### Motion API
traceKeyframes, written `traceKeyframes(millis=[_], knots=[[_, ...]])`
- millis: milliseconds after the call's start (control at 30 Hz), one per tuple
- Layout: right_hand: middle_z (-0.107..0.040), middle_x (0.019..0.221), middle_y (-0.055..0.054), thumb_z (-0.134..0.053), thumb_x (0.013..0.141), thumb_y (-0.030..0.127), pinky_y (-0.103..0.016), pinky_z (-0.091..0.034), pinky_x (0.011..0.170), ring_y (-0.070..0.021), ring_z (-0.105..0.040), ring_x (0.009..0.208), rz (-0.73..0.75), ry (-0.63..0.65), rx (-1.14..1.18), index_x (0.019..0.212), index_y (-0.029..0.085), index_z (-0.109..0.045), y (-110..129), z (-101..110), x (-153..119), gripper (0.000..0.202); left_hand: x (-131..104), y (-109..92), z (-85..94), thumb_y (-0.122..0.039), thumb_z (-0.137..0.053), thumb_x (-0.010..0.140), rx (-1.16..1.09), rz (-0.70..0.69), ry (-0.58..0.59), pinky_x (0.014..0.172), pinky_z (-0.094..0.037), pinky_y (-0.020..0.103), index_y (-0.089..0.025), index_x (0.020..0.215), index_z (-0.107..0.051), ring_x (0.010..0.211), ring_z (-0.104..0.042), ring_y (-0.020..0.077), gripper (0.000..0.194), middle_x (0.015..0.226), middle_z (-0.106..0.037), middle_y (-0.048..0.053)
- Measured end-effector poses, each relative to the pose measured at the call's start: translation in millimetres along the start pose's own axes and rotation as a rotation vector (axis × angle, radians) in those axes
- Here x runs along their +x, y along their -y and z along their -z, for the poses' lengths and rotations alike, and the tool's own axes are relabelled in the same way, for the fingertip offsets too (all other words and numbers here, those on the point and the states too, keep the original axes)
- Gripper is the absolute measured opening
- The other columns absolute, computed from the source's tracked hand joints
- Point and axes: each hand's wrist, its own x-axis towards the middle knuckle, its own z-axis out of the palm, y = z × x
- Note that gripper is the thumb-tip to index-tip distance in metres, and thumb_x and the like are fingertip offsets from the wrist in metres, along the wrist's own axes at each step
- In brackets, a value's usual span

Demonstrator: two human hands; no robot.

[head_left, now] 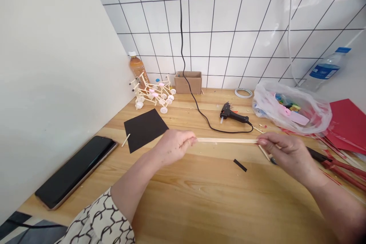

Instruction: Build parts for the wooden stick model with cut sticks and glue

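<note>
Between my two hands I hold thin pale wooden sticks [227, 140], level above the table and lying side by side; their exact number I cannot tell. My left hand [174, 145] pinches the left end, and my right hand [287, 154] pinches the right end. A small black strip [240, 165] lies on the table below the sticks. Behind them rests a black hot glue gun [233, 114] on its side, its cord running up the wall. To the left is a square black sheet [145, 129] with a short stick [126, 140] at its edge.
At the back left are stick-built models [154, 93], a tea bottle [137, 66] and a cardboard box [188, 82]. A phone [77, 169] lies left. Rightward are a tape roll [243, 93], a plastic bag [291, 108], a water bottle [327, 68], red sheets [349, 126] and red-handled pliers or cutters [343, 167].
</note>
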Motion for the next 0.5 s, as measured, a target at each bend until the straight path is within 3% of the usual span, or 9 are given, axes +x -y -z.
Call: traceKeyframes(millis=[67, 167, 333, 500], knots=[[-0.048, 0.052, 0.001, -0.052, 0.081, 0.045, -0.027, -0.035, 0.049, -0.014, -0.044, 0.05, -0.149, -0.178, 0.046, 0.071, 0.021, -0.062, -16, 11, 1, 0.028, -1, 11, 5.7, -0.032, -0.039, 0.083, -0.004, 0.101, -0.106, 0.051, -0.027, 0.02, -0.016, 0.064, -0.054, 0.049, -0.038, 0.009, 0.029, 0.051, -0.044, -0.004], [-0.043, 0.051, 0.002, -0.052, 0.08, 0.048, -0.028, -0.033, 0.048, -0.0138, -0.04, 0.049, -0.304, -0.292, 0.175, 0.071, 0.022, -0.062, -33, 17, 3, 0.029, -2, 26, 14.3, -0.037, -0.038, 0.083, -0.003, 0.16, -0.186, 0.051, -0.027, 0.021, -0.016, 0.064, -0.054, 0.051, -0.038, 0.0096, 0.032, 0.054, -0.046, -0.003], [-0.044, 0.053, 0.002, -0.05, 0.08, 0.051, -0.027, -0.035, 0.053, -0.0131, -0.042, 0.054, -0.284, -0.155, 0.212, 0.063, 0.02, -0.059, -30, 0, 5, 0.037, -6, 33, 25.2, -0.036, -0.039, 0.082, 0.208, 0.26, -0.126, 0.051, -0.025, 0.023, -0.019, 0.064, -0.057, 0.052, -0.041, 0.0115, 0.03, 0.054, -0.049, -0.003], [-0.039, 0.051, 0.005, -0.048, 0.08, 0.054, -0.025, -0.028, 0.048, -0.0108, -0.035, 0.05, -0.313, -0.123, 0.262, 0.066, 0.019, -0.058, -27, -7, 6, 0.039, -11, 37, 41.8, -0.034, -0.038, 0.079, 0.438, 0.469, -0.036, 0.052, -0.025, 0.025, -0.02, 0.061, -0.057, 0.059, -0.05, 0.0166, 0.03, 0.062, -0.058, 0.002]])
